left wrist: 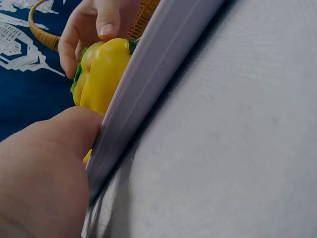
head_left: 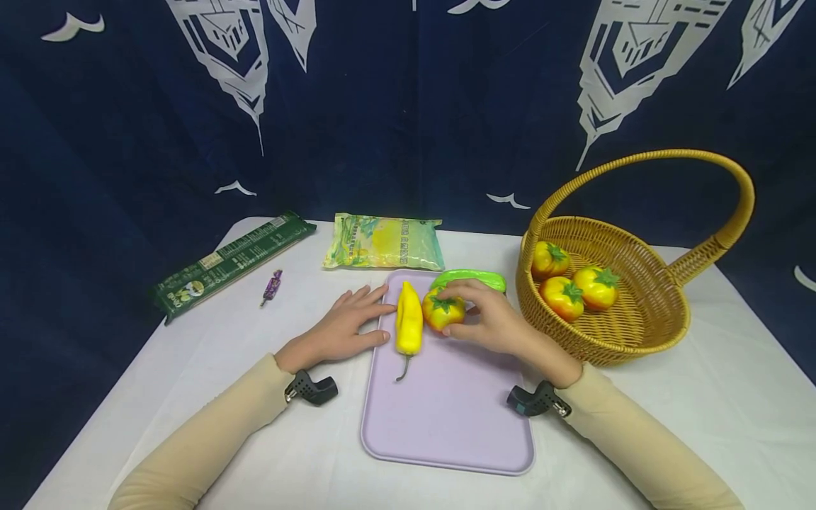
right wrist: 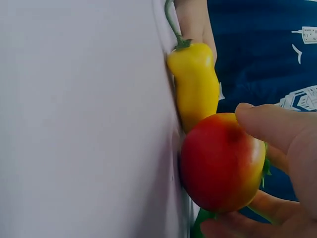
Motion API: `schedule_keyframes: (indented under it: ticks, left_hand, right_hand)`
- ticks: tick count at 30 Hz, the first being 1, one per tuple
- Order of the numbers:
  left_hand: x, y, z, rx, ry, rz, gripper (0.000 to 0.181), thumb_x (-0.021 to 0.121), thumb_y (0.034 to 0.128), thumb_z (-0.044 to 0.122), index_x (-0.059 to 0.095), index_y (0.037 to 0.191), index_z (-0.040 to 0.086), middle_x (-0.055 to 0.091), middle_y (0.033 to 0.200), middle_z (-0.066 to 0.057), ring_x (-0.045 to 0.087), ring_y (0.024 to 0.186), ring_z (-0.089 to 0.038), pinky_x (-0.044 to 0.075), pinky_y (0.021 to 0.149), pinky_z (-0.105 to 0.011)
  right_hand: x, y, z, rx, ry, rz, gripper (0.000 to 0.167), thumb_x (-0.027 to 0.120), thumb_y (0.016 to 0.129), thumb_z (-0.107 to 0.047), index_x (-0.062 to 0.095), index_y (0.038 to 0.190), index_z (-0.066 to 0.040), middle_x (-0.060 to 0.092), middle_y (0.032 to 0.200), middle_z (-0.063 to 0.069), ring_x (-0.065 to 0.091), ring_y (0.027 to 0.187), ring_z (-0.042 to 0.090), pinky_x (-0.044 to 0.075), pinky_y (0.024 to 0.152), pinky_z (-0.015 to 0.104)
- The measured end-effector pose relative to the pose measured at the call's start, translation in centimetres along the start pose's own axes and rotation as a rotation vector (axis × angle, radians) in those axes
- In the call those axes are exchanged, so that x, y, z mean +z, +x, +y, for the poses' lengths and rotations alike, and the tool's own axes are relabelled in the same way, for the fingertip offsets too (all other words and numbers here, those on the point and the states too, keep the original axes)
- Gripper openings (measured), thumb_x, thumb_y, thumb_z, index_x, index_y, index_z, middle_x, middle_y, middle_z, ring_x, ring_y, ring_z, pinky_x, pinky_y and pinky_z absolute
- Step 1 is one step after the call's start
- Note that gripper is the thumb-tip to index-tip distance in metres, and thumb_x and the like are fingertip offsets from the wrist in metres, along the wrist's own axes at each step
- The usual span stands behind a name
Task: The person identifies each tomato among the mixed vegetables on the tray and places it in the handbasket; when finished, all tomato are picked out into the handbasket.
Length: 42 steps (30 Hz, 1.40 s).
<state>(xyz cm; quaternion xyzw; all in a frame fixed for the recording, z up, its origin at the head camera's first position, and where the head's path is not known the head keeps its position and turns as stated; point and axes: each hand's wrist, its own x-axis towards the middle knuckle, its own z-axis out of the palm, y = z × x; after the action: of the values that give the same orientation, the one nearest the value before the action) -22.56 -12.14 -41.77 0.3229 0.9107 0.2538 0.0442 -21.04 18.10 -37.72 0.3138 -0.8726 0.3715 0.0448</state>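
Observation:
A yellow pepper (head_left: 409, 322) with a thin stem lies lengthwise near the left side of the lilac tray (head_left: 449, 418). Just right of it is a yellow and red tomato (right wrist: 220, 163) with a green leafy top; the thumb and fingers of my right hand (head_left: 487, 319) curl round it. It appears to sit at the tray's surface. Behind the tomato a long green vegetable (head_left: 478, 276) lies across the tray's far end, partly hidden by that hand. My left hand (head_left: 347, 326) rests at the tray's left edge, fingers extended, close to the pepper and holding nothing.
A wicker basket (head_left: 637, 333) with a tall handle stands at the right, holding several tomatoes (head_left: 561, 297). Behind the tray lies a yellow-green packet (head_left: 385, 242). A dark green long package (head_left: 232, 263) and a small purple wrapped candy (head_left: 272, 287) lie at the left.

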Motion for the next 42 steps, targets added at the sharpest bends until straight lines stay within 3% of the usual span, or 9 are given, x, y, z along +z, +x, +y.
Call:
schedule_keyframes:
  ticks: [11,24,35,42]
  left_hand:
    - [0.0,0.1,0.0,0.006,0.004,0.004,0.057,0.059,0.0974,0.043,0.056,0.147,0.016,0.029,0.169,-0.011,0.019,0.157,-0.045,0.01,0.125,-0.069]
    - [0.1,0.1,-0.1,-0.007,0.009,-0.002,0.057,0.059,0.0972,0.043,0.056,0.147,0.017,0.028,0.169,-0.01,0.019,0.157,-0.044,0.009,0.126,-0.067]
    - [0.1,0.1,-0.2,-0.013,0.013,-0.006,0.057,0.059,0.0972,0.044,0.055,0.148,0.018,0.028,0.169,-0.009,0.019,0.157,-0.043,0.01,0.126,-0.067]
    - [0.1,0.1,-0.3,-0.006,0.017,-0.001,0.056,0.058,0.0976,0.044,0.056,0.148,0.018,0.028,0.169,-0.01,0.019,0.157,-0.044,0.01,0.125,-0.068]
  right_hand:
    - [0.1,-0.1,0.2,0.01,-0.008,0.003,0.039,0.087,0.076,-0.009,0.072,0.112,-0.008,0.064,0.122,0.014,0.061,0.11,0.027,0.06,0.078,0.034]
    - [-1.1,-0.4,0.1,-0.034,0.03,-0.121,0.038,0.084,0.074,-0.006,0.073,0.109,-0.014,0.068,0.123,0.011,0.057,0.101,0.021,0.06,0.07,0.034]
    - [-0.9,-0.5,0.9,0.0,0.214,-0.214,0.044,0.077,0.078,0.002,0.069,0.121,-0.003,0.06,0.141,0.023,0.058,0.129,0.042,0.06,0.084,0.026]
    - [-1.1,-0.5,1.5,0.024,0.266,-0.247,0.047,0.079,0.08,0.0,0.068,0.126,0.0,0.054,0.148,0.026,0.053,0.135,0.046,0.055,0.093,0.021]
